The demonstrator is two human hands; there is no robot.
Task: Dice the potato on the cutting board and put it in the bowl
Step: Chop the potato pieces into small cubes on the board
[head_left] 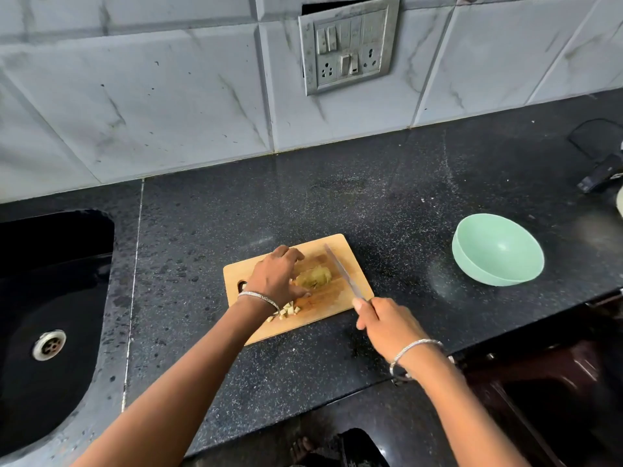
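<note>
The potato (315,277), a partly cut yellowish lump, sits near the middle of the cutting board (320,298). The left hand (274,278) holds it from its nine o'clock side, fingers curled over it. At three o'clock the knife (340,269) stands just beside the potato, its blade running from twelve toward five and its handle gripped in the right hand (387,323). A small heap of diced pieces (287,310) lies at seven o'clock, by the left wrist.

The chief risk, as I judge it, is the blade meeting the left fingertips. Whether they are tucked back I cannot tell, since the back of the hand hides them. The rounded lump might also roll under the cut, and the wrist could sweep cubes off the board onto the counter (371,197).

The pale green bowl (497,251) stands well apart at three o'clock and holds no potato yet. The sink (50,298), far off at nine o'clock, shows only its drain.
</note>
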